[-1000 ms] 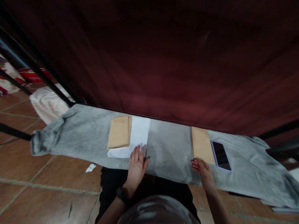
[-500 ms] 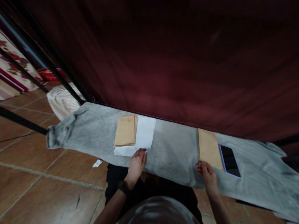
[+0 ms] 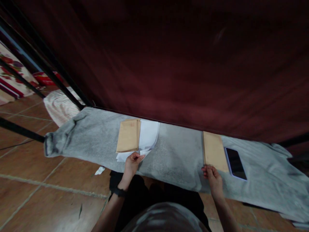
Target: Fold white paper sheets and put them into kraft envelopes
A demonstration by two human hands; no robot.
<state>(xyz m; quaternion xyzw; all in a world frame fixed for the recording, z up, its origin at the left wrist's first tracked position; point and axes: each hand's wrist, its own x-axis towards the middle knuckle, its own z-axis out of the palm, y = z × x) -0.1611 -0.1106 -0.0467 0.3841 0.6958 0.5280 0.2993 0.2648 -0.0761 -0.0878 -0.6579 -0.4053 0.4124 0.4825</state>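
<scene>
On the grey cloth lies a stack of white paper sheets, partly covered by small brown envelopes. My left hand pinches the near right corner of the paper, and that corner curls up off the stack. Farther right lies a larger brown envelope, apparently with more under it. At its near left corner rests my right hand, fingers loosely curled together; whether they grip the envelope is hidden. A phone with a dark screen and lilac edge lies just right of that envelope.
The grey cloth covers a long narrow surface. Behind it hangs a dark red curtain. Black metal bars stand at left, near a striped cloth. A white scrap lies on the tiled floor.
My left hand has closed on the paper's near right corner and drawn it up and leftward, bending the sheets. The right hand stays at the envelope's corner. The view has shifted slightly.
</scene>
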